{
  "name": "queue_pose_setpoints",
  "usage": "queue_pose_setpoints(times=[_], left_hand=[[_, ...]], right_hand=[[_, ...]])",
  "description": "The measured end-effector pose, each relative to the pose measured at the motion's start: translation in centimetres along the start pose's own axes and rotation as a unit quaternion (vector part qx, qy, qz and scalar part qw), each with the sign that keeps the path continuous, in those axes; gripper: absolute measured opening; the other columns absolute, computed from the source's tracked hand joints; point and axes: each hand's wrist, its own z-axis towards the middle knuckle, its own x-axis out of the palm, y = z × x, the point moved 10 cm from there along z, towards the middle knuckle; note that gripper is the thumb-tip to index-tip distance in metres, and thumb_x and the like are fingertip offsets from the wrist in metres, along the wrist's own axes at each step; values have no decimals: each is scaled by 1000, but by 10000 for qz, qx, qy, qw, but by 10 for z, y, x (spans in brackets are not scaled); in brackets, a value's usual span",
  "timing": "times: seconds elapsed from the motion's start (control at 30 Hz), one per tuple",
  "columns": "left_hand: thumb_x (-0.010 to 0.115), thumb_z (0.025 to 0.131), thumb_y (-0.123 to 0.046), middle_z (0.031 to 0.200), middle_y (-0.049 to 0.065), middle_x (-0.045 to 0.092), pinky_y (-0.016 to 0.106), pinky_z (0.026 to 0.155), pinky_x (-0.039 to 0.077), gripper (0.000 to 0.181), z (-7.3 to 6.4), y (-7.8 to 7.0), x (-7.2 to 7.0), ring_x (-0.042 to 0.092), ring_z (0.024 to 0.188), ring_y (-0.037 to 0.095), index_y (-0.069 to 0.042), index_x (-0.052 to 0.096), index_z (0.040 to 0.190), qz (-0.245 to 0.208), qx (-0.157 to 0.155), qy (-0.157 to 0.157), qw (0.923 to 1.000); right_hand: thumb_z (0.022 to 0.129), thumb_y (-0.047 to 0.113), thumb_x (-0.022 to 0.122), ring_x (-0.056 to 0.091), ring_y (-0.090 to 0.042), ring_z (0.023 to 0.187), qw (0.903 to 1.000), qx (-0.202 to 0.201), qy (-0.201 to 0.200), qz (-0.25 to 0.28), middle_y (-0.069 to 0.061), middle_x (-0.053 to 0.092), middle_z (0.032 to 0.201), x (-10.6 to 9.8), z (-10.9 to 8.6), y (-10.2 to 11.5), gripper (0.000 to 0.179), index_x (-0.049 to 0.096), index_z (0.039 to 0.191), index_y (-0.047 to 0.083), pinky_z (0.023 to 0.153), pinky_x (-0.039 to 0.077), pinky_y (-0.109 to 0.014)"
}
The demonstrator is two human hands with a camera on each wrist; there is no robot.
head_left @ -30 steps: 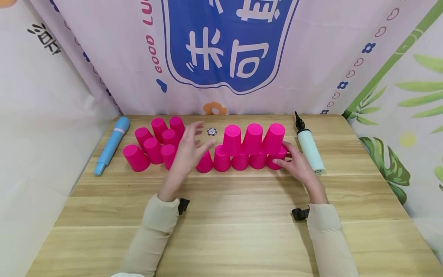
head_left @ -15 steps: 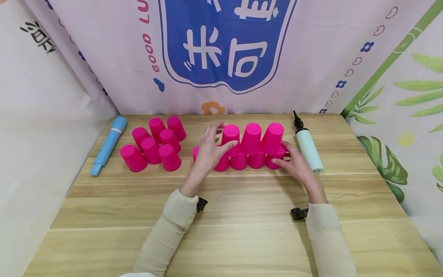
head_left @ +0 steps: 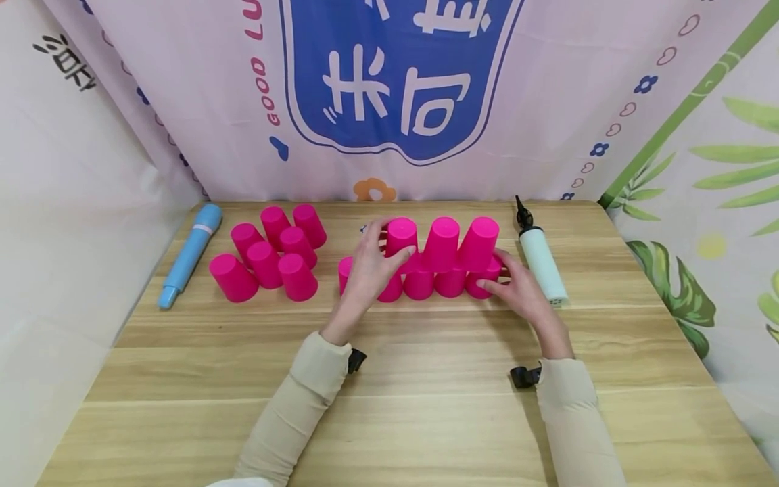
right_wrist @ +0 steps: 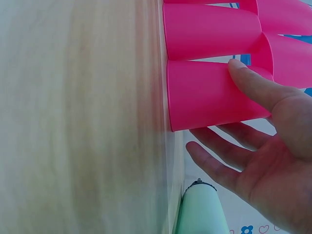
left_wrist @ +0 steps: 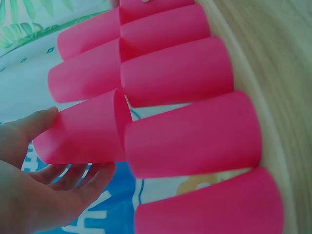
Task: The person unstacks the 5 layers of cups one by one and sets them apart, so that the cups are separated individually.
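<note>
Upside-down pink plastic cups stand in a row, with three more cups on top. In the head view my left hand (head_left: 365,267) grips the leftmost upper cup (head_left: 402,235). The left wrist view shows the thumb on one side of that cup (left_wrist: 83,134) and the fingers on the other; its rim meets the lower cups. At the row's right end, my right hand (head_left: 525,289) holds the last lower cup (head_left: 473,280) between thumb and fingers. In the right wrist view the thumb lies across this cup (right_wrist: 209,95). My left hand hides part of the lower row's left end.
Several loose pink cups (head_left: 264,264) stand upside down at the left. Beyond them lies a light blue tube with a rounded end (head_left: 191,253). A mint-green hand pump (head_left: 543,267) with a black nozzle lies right of my right hand. A printed curtain (head_left: 517,169) hangs behind the table.
My left hand has moved right from beside the loose cups and taken hold of the leftmost upper cup, which has shifted slightly left. My right hand stays at the end cup.
</note>
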Motion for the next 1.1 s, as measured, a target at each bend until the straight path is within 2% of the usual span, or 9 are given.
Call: queue_pose_setpoints(times=[0.13, 0.27, 0.47, 0.6, 0.73, 0.87, 0.97, 1.1], left_hand=[[74, 85, -17, 126, 11, 52, 40, 92, 51, 59, -3, -3, -16, 53, 113, 27, -6, 44, 134, 125, -103, -134, 9998], [74, 85, -17, 128, 11, 51, 42, 92, 51, 59, -9, -9, -39, 53, 113, 28, -7, 44, 135, 264, -176, -263, 9992], [75, 84, -16, 127, 12, 52, 42, 88, 53, 60, -21, -15, -86, 55, 111, 28, -5, 44, 134, 628, -112, -567, 9963], [75, 84, -18, 127, 16, 52, 45, 92, 50, 63, -30, -10, -121, 54, 113, 30, -3, 42, 135, 1038, -331, -676, 9917], [73, 86, -21, 131, 19, 49, 49, 96, 47, 67, -40, 0, -153, 50, 118, 35, -2, 37, 139, 1332, -787, -587, 9862], [71, 87, -19, 132, 23, 47, 54, 96, 45, 68, -47, 8, -178, 47, 120, 39, 0, 34, 141, 1441, -1050, -489, 9828], [70, 87, -19, 133, 25, 44, 57, 93, 46, 70, -51, 16, -192, 44, 121, 42, 2, 30, 141, 1497, -1205, -384, 9806], [67, 89, -25, 136, 27, 40, 58, 90, 48, 74, -55, 28, -204, 41, 122, 44, 2, 23, 142, 1610, -1464, -145, 9759]], right_hand=[[88, 21, 72, 53, -41, 118, 10000, 42, 31, 42, -22, 50, 135, 0, 0, -2, 74, 31, 148, 4, 97, 45, -52], [88, 21, 71, 53, -42, 118, 10000, 38, 35, 63, -22, 49, 136, -1, 2, -2, 74, 31, 148, 4, 97, 45, -52], [88, 20, 72, 54, -41, 117, 10000, -36, 0, 24, -23, 51, 134, -2, 2, -1, 73, 33, 147, 3, 97, 46, -52], [87, 22, 72, 54, -41, 117, 10000, -34, 11, 28, -22, 51, 134, -1, 2, -2, 73, 33, 147, 4, 97, 45, -51], [88, 23, 72, 52, -41, 119, 10000, 29, 47, 54, -22, 49, 136, -1, 2, -3, 74, 32, 148, 5, 98, 45, -52], [88, 21, 71, 52, -42, 119, 9999, 94, 68, 107, -22, 48, 137, -1, 2, -3, 74, 31, 148, 4, 98, 44, -52], [88, 21, 71, 52, -42, 119, 9998, 124, 96, 146, -22, 48, 136, 0, 2, -3, 74, 30, 148, 4, 98, 44, -52], [88, 21, 72, 53, -42, 118, 9997, 156, 94, 165, -22, 48, 136, 1, 1, -3, 75, 30, 148, 4, 97, 45, -52]])
